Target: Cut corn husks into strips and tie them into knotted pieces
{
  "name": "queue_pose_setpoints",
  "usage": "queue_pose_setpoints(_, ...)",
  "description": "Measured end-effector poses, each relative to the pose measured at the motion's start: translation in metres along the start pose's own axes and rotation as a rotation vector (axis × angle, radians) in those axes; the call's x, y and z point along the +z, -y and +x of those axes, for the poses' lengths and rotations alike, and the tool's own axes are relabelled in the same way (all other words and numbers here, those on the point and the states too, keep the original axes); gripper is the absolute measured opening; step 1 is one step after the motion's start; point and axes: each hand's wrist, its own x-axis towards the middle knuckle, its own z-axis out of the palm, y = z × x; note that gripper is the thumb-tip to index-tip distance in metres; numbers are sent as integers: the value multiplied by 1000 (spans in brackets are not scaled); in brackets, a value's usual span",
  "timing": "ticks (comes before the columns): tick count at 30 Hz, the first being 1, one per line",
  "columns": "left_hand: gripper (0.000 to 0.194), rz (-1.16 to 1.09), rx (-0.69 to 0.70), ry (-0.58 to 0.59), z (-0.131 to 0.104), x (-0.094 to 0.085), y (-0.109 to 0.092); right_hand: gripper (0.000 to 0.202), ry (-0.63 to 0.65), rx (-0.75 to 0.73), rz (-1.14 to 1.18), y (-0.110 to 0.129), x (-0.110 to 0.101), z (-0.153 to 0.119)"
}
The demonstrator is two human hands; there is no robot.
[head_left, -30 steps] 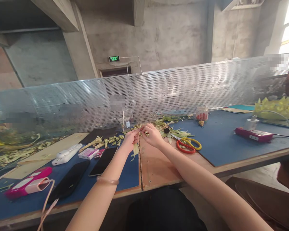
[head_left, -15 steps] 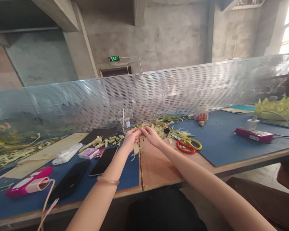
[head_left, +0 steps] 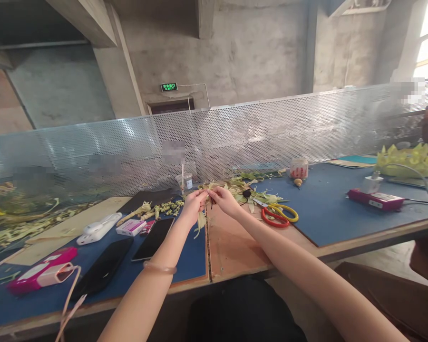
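Observation:
My left hand [head_left: 195,205] and my right hand [head_left: 225,201] meet over the table, fingertips nearly touching. My left fingers pinch a bundle of pale, leaf-like husk strips [head_left: 200,222], one end hanging below the hand. A short dark thread [head_left: 211,203] shows between the hands, and my right thumb and fingers are closed at that spot. Most of what they grip is hidden. Just right of my right hand lie more loose husks [head_left: 271,197], a small black spool-like thing [head_left: 247,194] and scissors [head_left: 276,216] with one red and one yellow handle.
Left of my arm lie two dark phones [head_left: 152,239] [head_left: 105,266], a small box [head_left: 131,227], a white power strip [head_left: 99,229] and a pink one [head_left: 44,270]. A plastic cup [head_left: 185,181] stands behind; a jar [head_left: 298,168] and pink charger block [head_left: 375,199] are rightward. A perforated metal screen [head_left: 271,128] borders the table.
Both hands stay in nearly the same place, with only slight finger movement around the thread. The view has shifted very slightly; the table items have not moved.

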Motion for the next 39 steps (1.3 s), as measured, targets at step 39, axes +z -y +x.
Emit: queue_pose_setpoints(39, 28, -25, 6, -36, 2, -5, -1, 16, -79, -419, -725, -15, -15, 3)
